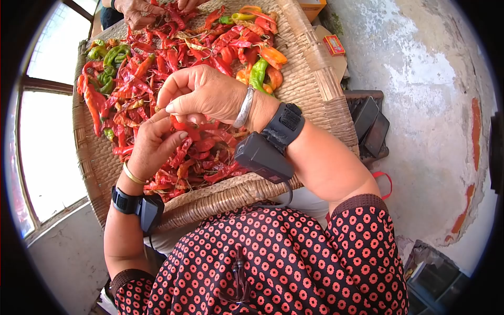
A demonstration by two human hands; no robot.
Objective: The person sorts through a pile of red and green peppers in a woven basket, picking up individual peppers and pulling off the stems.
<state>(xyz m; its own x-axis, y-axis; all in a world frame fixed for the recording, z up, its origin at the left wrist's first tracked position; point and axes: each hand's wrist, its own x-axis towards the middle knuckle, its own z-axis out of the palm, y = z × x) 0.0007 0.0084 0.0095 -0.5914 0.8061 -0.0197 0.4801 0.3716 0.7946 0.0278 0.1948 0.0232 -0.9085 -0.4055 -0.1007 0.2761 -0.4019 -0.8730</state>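
Observation:
Over a woven basket tray [320, 79] heaped with red chili peppers [134, 84], my two hands meet. My left hand [153, 144] is closed, its thumb and fingers around a red chili pepper [184, 126]. Just above it, my right hand [205, 97] pinches at the stem end of the same pepper, thumb against forefinger; the exact grip is partly hidden by the fingers. More red peppers lie beneath both hands. A green pepper [258, 74] and an orange pepper [273, 55] lie to the right of my right hand.
Another person's hands [139, 11] work at the tray's far edge. Green peppers [113, 60] lie at the far left. A window [50, 136] is on the left, a worn wall [415, 105] on the right. A small red box [334, 45] and dark objects [370, 126] sit beside the tray.

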